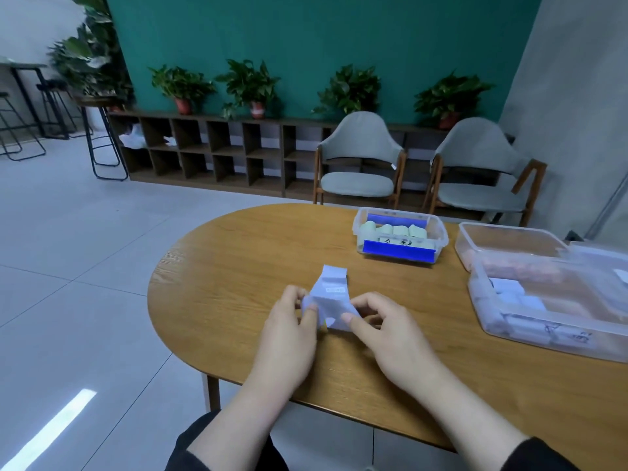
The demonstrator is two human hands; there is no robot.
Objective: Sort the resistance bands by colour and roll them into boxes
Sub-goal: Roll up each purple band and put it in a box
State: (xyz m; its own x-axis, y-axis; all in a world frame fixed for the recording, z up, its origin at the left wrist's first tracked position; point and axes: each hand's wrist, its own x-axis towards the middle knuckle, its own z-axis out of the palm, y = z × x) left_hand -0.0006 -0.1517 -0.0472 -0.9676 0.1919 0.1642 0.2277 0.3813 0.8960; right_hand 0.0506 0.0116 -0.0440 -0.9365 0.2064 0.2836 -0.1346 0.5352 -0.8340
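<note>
Head view: both hands held a pale blue band [331, 295] on the wooden table [238, 266].
The left hand [289, 329] and right hand [387, 334] pinched its near end; its length ran away from the person, apparently partly rolled.

A pale lavender resistance band [331, 295] is seen on a grained orange-brown counter [238, 266]; pale green rolls [394, 230] are held in a blue-latched clear box [399, 248].
</note>
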